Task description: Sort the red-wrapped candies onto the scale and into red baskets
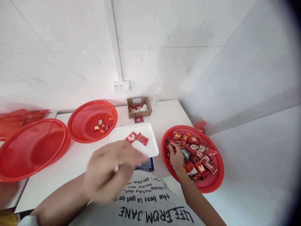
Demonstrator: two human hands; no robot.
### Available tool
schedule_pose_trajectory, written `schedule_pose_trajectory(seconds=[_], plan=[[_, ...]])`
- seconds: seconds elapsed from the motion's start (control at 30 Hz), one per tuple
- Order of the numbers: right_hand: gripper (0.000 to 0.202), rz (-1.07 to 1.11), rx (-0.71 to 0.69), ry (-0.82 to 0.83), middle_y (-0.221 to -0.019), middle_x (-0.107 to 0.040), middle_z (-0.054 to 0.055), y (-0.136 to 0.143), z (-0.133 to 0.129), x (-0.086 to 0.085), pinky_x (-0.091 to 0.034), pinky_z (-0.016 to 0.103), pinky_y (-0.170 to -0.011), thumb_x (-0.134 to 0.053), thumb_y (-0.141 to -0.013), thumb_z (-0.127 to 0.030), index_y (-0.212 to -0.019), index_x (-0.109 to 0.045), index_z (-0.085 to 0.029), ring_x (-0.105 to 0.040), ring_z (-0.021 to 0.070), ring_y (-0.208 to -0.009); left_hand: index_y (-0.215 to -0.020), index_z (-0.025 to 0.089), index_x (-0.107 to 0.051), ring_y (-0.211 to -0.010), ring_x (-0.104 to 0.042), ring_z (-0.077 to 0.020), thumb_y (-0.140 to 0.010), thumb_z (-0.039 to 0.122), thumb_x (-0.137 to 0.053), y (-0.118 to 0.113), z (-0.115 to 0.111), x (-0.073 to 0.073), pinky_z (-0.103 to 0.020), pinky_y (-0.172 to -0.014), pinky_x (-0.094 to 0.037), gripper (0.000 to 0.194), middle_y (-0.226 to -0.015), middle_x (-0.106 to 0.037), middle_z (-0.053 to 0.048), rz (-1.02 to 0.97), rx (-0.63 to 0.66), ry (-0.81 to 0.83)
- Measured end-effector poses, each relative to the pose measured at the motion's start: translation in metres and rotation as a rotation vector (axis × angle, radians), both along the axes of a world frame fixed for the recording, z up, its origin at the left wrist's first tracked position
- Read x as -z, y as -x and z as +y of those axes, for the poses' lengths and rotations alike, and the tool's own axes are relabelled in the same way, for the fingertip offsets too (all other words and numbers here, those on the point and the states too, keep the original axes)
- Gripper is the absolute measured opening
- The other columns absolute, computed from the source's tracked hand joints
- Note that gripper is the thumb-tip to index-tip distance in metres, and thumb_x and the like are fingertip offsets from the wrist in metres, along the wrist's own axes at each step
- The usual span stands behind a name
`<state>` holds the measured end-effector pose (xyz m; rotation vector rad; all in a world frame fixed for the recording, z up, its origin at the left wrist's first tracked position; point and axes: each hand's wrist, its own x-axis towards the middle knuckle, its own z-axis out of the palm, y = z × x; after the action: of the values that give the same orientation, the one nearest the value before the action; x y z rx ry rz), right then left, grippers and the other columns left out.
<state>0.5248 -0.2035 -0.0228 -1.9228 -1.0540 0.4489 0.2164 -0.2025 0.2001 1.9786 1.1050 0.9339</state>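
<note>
My left hand (114, 171), blurred by motion, hovers in front of a white scale tray (152, 142) with its fingers curled closed. What it holds, if anything, is hidden. On the tray lie a pink-red packet with a heart (131, 137) and a red packet (142, 139). Below the tray's edge shows a blue keypad (148, 164), partly covered by the hand. My right hand (176, 158) reaches into a red basket (221, 169) of mostly red wrapped sweets (194, 147). Its thumb and fingers are pinched together among them; the thing between the fingertips cannot be made out.
A second red basket (80, 116) holds several small packets (102, 125). Farther left is another red basket (55, 157), with red plastic bags (21, 117) behind. By the wall stands an open cardboard box (139, 114) with packets inside and a red packet (138, 119) before it.
</note>
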Motion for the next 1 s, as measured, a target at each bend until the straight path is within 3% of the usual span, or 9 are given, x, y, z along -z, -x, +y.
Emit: schedule_pose_trajectory(seconds=[0.03, 0.13, 0.23, 0.3, 0.43, 0.57, 0.7, 0.77, 1.0], plan=[[0.037, 0.007, -0.002, -0.043, -0.106, -0.063, 0.013, 0.004, 0.002, -0.011, -0.04, 0.042, -0.093, -0.043, -0.081, -0.039, -0.102, -0.06, -0.014, -0.056, 0.0231, -0.1, -0.1, 0.025, -0.06, -0.072, -0.06, -0.0149, -0.085, 0.034, -0.047, -0.013, 0.018, 0.013, -0.027, -0.062, -0.048, 0.021, -0.077, -0.062, -0.002, 0.001, 0.032, 0.045], [0.034, 0.12, -0.063, -0.119, -0.107, -0.062, 0.012, 0.022, 0.007, -0.042, -0.042, 0.04, -0.092, -0.048, -0.08, -0.037, -0.104, -0.058, -0.016, -0.056, 0.0215, -0.099, -0.098, 0.02, -0.057, -0.071, -0.057, -0.0135, -0.084, 0.039, -0.046, -0.043, 0.052, 0.067, -0.027, -0.066, -0.047, 0.026, -0.077, -0.061, -0.001, 0.015, 0.15, 0.518], [0.03, 0.388, -0.243, -0.1, -0.105, -0.062, 0.009, 0.055, 0.009, -0.061, -0.048, 0.036, -0.083, -0.048, -0.081, -0.036, -0.105, -0.056, -0.019, -0.059, 0.0189, -0.092, -0.108, 0.018, -0.052, -0.069, -0.057, -0.0139, -0.082, 0.044, -0.047, -0.051, 0.051, 0.116, -0.029, -0.066, -0.047, 0.038, -0.079, -0.059, -0.001, 0.037, 0.212, 0.835], [0.026, 0.482, -0.372, -0.036, -0.102, -0.063, 0.006, 0.079, 0.007, -0.065, -0.048, 0.034, -0.083, -0.047, -0.081, -0.034, -0.103, -0.057, -0.021, -0.06, 0.0175, -0.091, -0.109, 0.019, -0.052, -0.074, -0.058, -0.0151, -0.081, 0.048, -0.047, -0.049, 0.042, 0.134, -0.029, -0.068, -0.047, 0.041, -0.083, -0.06, -0.002, -0.003, 0.258, 0.946], [0.036, 0.571, -0.538, 0.123, -0.099, -0.065, 0.004, 0.112, 0.001, -0.065, -0.047, 0.034, -0.083, -0.049, -0.08, -0.029, -0.115, -0.048, -0.023, -0.06, 0.0162, -0.09, -0.089, 0.017, -0.057, -0.071, -0.056, -0.0149, -0.078, 0.054, -0.048, -0.044, 0.034, 0.144, -0.028, -0.066, -0.044, 0.039, -0.078, -0.06, -0.001, -0.066, 0.19, 1.016], [0.045, 0.613, -0.588, 0.211, -0.101, -0.064, 0.005, 0.117, -0.002, -0.061, -0.046, 0.033, -0.08, -0.051, -0.078, -0.028, -0.121, -0.043, -0.022, -0.06, 0.0157, -0.088, -0.085, 0.017, -0.058, -0.067, -0.054, -0.0144, -0.074, 0.052, -0.053, -0.039, 0.037, 0.147, -0.028, -0.064, -0.042, 0.038, -0.073, -0.06, 0.0, -0.093, 0.153, 1.054], [0.02, 0.519, -0.618, 0.351, -0.08, -0.064, 0.003, 0.114, -0.004, -0.058, -0.045, 0.029, -0.066, -0.048, -0.08, -0.038, -0.086, -0.054, -0.019, -0.058, 0.0154, -0.072, -0.08, 0.017, -0.055, -0.063, -0.052, -0.0131, -0.074, 0.051, -0.054, -0.039, 0.038, 0.149, -0.027, -0.062, -0.041, 0.035, -0.067, -0.057, 0.001, -0.121, 0.106, 1.048], [0.026, 0.457, -0.642, 0.408, -0.063, -0.059, 0.0, 0.112, -0.006, -0.057, -0.041, 0.026, -0.058, -0.043, -0.082, -0.041, -0.068, -0.05, -0.02, -0.054, 0.0138, -0.061, -0.078, 0.017, -0.055, -0.062, -0.052, -0.0132, -0.073, 0.052, -0.055, -0.04, 0.037, 0.15, -0.026, -0.06, -0.04, 0.036, -0.067, -0.057, 0.001, -0.108, 0.108, 1.049], [0.03, 0.359, -0.765, 0.435, -0.056, -0.054, -0.002, 0.11, -0.009, -0.054, -0.033, 0.023, -0.054, -0.047, -0.079, -0.037, -0.055, -0.043, -0.019, -0.047, 0.0118, -0.057, -0.092, 0.016, -0.056, -0.071, -0.056, -0.0154, -0.07, 0.055, -0.058, -0.04, 0.033, 0.166, -0.027, -0.062, -0.041, 0.044, -0.079, -0.061, -0.002, -0.21, 0.09, 1.115]])
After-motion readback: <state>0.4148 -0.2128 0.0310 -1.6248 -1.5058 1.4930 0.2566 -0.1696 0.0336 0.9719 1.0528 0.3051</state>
